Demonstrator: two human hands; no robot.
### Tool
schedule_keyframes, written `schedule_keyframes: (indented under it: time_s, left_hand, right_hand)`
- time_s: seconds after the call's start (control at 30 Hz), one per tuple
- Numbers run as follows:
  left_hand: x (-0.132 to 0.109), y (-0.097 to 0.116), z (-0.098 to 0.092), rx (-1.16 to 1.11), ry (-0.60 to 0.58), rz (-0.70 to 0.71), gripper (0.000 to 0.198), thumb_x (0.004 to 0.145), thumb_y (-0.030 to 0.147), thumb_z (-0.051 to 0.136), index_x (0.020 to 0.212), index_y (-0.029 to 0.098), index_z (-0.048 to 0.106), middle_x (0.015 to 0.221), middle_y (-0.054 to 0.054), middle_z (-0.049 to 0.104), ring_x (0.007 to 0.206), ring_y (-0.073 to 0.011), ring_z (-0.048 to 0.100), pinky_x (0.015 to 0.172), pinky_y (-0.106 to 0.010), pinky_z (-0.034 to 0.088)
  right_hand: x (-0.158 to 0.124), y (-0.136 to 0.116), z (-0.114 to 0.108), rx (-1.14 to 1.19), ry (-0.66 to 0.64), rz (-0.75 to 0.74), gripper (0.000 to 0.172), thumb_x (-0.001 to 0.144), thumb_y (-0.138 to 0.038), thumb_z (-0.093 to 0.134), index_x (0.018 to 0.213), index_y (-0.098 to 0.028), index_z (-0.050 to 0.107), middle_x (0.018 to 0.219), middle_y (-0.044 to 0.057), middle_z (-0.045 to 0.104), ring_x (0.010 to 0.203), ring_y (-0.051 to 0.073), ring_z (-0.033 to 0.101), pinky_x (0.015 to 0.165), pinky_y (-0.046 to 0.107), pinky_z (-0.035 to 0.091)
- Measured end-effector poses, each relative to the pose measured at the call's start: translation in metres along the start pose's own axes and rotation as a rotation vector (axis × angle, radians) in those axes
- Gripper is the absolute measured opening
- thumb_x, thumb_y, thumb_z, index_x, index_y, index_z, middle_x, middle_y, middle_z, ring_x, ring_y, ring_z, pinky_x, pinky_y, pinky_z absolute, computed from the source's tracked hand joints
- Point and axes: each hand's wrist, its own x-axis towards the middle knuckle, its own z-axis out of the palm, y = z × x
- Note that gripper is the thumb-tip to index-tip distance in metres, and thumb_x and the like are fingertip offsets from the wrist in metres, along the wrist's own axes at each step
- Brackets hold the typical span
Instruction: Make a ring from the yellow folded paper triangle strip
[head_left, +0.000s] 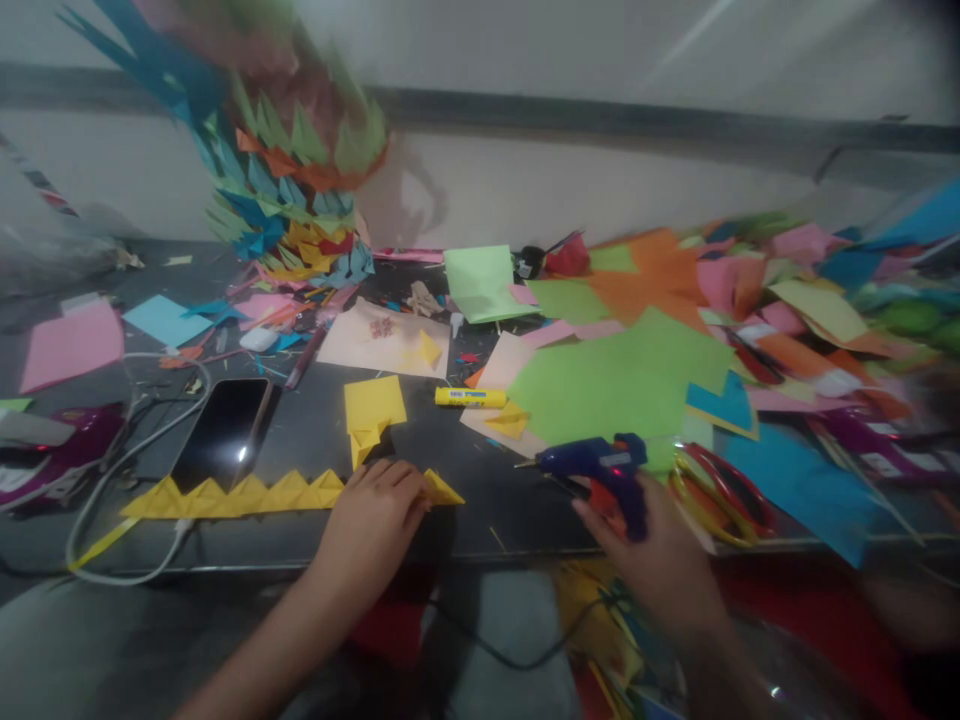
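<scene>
A dark blue glue gun (592, 460) with an orange trigger is gripped in my right hand (664, 555), its nozzle pointing left over the dark table. My left hand (379, 515) is closed over the right part of a row of yellow folded paper triangles (247, 495) along the table's front edge. One yellow triangle (444, 488) pokes out past its fingers. Square yellow paper sheets (373, 403) and another folded yellow piece (367, 440) lie just beyond that hand. A yellow glue stick (470, 398) lies between the hands, farther back.
A phone (223, 430) and a white cable (112, 460) are at the left. Scissors with red and yellow handles (712, 500) lie beside my right hand. Large green paper (622, 385) and piled scraps cover the right side. A tall folded-paper model (300, 190) stands at the back.
</scene>
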Motion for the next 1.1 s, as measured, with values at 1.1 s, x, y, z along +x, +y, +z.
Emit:
schedule_keyframes:
  time_s: [1.1]
  left_hand:
    - [-0.006, -0.008, 0.003, -0.111, 0.022, 0.154, 0.018, 0.089, 0.016, 0.049, 0.085, 0.024, 0.064, 0.094, 0.004, 0.067, 0.088, -0.0128, 0.062, 0.105, -0.045, 0.029]
  right_hand:
    - [-0.010, -0.029, 0.014, -0.124, 0.074, -0.570, 0.031, 0.089, -0.041, 0.044, 0.105, -0.015, 0.051, 0.095, 0.012, 0.063, 0.089, 0.025, 0.061, 0.071, 0.035, 0.050]
